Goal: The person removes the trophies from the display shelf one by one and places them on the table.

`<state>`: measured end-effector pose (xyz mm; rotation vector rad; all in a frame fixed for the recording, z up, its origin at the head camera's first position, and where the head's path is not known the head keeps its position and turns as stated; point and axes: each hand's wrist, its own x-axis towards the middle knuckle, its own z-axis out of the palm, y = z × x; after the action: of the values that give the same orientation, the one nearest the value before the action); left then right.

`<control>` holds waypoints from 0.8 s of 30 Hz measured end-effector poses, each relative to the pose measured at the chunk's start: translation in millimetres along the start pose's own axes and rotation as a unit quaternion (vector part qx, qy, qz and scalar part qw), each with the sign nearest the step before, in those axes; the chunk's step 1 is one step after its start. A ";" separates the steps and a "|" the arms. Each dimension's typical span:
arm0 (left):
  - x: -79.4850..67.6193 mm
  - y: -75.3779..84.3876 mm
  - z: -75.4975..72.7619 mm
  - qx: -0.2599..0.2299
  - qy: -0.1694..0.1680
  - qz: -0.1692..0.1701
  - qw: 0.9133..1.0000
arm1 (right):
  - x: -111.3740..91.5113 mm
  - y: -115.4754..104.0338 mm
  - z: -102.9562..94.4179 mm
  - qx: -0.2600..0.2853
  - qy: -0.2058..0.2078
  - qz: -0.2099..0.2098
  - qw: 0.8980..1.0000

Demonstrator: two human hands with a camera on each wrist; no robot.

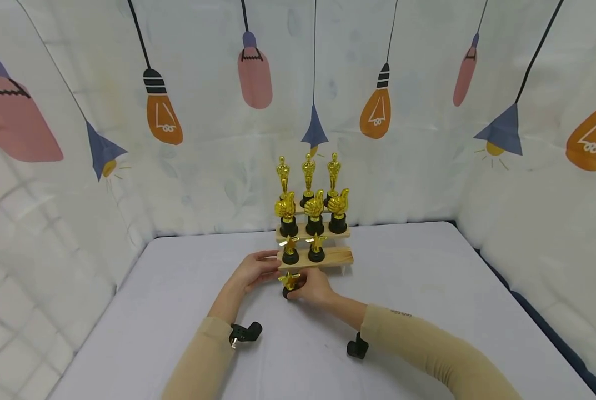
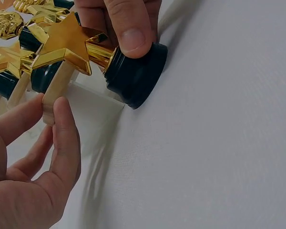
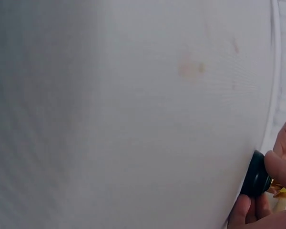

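One star trophy [image 2: 99, 55] is being pinched at its base [image 2: 137, 78] by my right hand [image 1: 316, 288], my left hand [image 1: 254, 271] pinching the wooden shelf [image 1: 339, 256] just beyond, probably steadying it.

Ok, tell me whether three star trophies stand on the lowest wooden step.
No, only two star trophies stand there; the right hand holds a third one.
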<state>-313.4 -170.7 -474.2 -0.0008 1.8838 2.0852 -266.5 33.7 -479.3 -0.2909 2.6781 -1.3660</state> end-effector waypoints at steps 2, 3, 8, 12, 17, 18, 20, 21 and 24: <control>-1.0 0.4 -0.2 0.000 0.000 0.001 1.000 | -1.0 0.6 0.2 0.001 -0.002 -0.005 1.000; -1.6 0.6 -0.1 0.000 0.000 0.001 1.000 | -1.5 1.0 0.2 0.001 -0.003 -0.006 1.000; -3.4 2.4 1.6 -0.005 0.007 -0.005 1.000 | -4.3 1.5 -1.7 0.014 -0.010 -0.012 1.000; -3.4 3.3 2.8 -0.001 0.009 -0.008 1.000 | -6.8 2.7 -6.2 0.017 -0.015 -0.011 1.000; -3.5 4.0 3.7 0.003 0.013 -0.008 1.000 | -11.3 5.4 -14.6 0.027 -0.021 -0.012 0.999; -3.4 4.1 4.2 0.003 0.015 -0.009 1.000 | -12.2 6.3 -16.7 0.034 -0.022 -0.014 0.999; -3.6 4.3 4.4 0.004 0.017 -0.011 1.000 | -13.8 8.1 -20.6 0.053 -0.025 -0.019 0.998; -3.6 4.3 4.4 0.004 0.017 -0.011 1.000 | -14.1 9.4 -22.5 0.065 -0.029 -0.024 0.997; -3.4 4.2 4.5 0.001 0.018 -0.011 1.000 | -16.3 10.1 -29.9 0.093 -0.037 -0.030 0.995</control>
<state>-310.3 -167.5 -468.9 -0.0589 1.8985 2.0826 -257.6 66.7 -469.7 -0.3966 2.4797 -1.5763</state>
